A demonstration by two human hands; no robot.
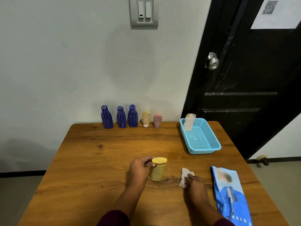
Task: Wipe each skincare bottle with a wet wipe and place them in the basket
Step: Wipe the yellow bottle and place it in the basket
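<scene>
My left hand (140, 171) grips a yellow bottle (158, 169) that stands upright on the wooden table (97, 160), near the front middle. Just to its right, my right hand (194, 182) holds a crumpled wet wipe (185, 176) down against the table. A blue mesh basket (205, 144) sits at the right rear with one pale bottle (189, 122) standing in its far corner. Along the wall stand three dark blue bottles (121, 117), a tan tube (145, 119) and a pinkish tube (157, 121).
A blue wet wipe pack (231, 198) lies at the table's right front edge. A black door with a metal knob (212, 61) is behind the basket. A light switch panel (144, 13) hangs on the wall above.
</scene>
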